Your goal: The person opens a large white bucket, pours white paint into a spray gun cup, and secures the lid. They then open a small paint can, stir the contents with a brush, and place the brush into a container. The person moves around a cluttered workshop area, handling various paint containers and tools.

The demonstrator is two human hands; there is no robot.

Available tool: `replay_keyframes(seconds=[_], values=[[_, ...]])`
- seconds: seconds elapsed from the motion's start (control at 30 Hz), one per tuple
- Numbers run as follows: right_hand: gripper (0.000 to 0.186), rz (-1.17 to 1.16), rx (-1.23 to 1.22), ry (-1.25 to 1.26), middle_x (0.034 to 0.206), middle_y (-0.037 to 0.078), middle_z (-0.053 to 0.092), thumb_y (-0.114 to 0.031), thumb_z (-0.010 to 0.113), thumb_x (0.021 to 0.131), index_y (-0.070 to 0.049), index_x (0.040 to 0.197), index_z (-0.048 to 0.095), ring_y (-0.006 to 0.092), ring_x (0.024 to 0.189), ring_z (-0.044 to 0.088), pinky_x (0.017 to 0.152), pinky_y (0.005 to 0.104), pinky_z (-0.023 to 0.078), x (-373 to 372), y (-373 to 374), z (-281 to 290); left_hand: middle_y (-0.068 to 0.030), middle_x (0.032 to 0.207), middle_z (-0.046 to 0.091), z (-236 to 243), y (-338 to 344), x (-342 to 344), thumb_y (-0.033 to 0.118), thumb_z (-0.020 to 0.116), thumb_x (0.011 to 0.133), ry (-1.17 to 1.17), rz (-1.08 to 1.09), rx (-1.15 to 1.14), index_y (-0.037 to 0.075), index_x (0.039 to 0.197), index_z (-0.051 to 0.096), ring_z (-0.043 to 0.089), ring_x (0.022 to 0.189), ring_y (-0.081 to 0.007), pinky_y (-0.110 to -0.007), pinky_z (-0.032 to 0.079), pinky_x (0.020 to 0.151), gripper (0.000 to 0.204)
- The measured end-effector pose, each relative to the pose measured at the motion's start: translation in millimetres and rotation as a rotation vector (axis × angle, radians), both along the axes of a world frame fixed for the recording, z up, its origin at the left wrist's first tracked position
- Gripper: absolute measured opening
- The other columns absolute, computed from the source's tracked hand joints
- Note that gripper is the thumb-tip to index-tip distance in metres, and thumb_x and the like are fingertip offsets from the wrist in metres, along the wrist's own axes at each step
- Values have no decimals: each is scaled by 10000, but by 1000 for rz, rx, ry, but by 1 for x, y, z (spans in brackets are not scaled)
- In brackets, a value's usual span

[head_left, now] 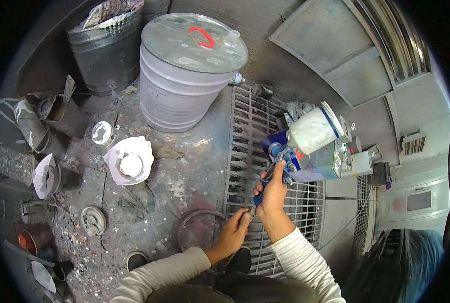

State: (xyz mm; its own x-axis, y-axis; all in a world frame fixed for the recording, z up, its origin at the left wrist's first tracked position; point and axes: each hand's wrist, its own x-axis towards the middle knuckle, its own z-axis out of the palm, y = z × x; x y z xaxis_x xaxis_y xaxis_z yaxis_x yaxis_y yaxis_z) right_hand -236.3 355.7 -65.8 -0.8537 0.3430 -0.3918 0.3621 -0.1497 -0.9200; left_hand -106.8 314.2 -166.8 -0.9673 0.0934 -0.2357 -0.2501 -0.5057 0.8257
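My right hand (274,197) is closed around the handle of a blue and silver spray gun (280,154), tilted with a pale cup (311,130) on top. My left hand (231,234) is closed on a metal fitting (251,211) at the lower end of the handle, just below and left of my right hand. Behind the gun are metal cans (316,166) over a floor grating (242,134). A hose (190,218) loops on the floor left of my left hand.
A large white drum (179,93) and dark barrel (101,63) stand at the back. Paint-spattered floor at left holds a white paper funnel (116,159), small cans (103,132) and several dirty containers (66,113). Plastic sheeting (419,257) lies low at right.
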Motion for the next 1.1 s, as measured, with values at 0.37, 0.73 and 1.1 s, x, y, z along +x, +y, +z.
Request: replay_keyframes(seconds=[0.37,0.73,1.1], values=[[512,14,-39,8,817,12,541,-622,528,1040,-114,978,532,115,533,439,486,286,385,8,-9,3,46,722,465,7,-12,6,306,534,1118,-59,17,97,15,1253,619,424,633,-43,-255,363,560,332],[604,112,-13,26,995,129,732,-615,465,1068,-29,1109,603,146,501,507,440,302,427,6,-14,-3,48,687,460,23,-29,4,330,524,1118,-109,0,163,26,1219,629,413,596,-46,-257,340,539,337],[615,406,-48,-41,1057,148,761,-576,465,1081,13,1177,614,163,520,561,450,301,456,-18,-46,15,5,656,472,41,-51,2,449,344,1150,-162,-64,317,70,1187,549,359,441,-84,-264,312,426,432]])
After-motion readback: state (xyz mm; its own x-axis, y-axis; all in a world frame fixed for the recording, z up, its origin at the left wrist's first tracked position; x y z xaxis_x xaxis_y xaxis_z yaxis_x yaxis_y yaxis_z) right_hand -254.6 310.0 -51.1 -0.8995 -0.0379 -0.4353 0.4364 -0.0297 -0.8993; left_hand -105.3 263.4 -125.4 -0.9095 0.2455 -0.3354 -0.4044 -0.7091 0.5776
